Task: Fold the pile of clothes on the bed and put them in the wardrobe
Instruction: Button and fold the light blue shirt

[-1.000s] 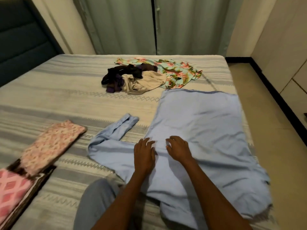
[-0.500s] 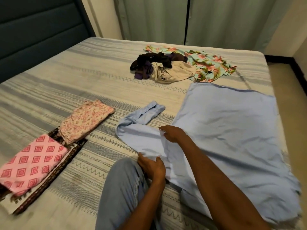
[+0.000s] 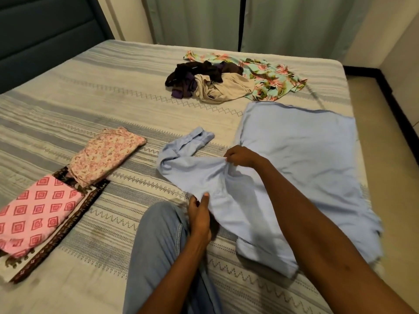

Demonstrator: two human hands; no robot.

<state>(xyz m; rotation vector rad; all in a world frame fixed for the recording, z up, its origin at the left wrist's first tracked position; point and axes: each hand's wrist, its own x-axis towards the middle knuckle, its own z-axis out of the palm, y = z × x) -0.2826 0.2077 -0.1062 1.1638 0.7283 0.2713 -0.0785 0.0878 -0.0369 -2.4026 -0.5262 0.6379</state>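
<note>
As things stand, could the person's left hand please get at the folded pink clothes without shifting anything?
Probably yes: bare bedcover lies between the left hand and the folded pink clothes, though its grip on the blue shirt must let go first.

Bare forearms, light blue jeans [image 3: 158,241], seam visible.

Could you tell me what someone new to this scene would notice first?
First, the light blue shirt spread over the bed's right side, pinched by the left hand and right hand. Then the unfolded pile at the far edge, and the folded pink clothes at left.
</note>
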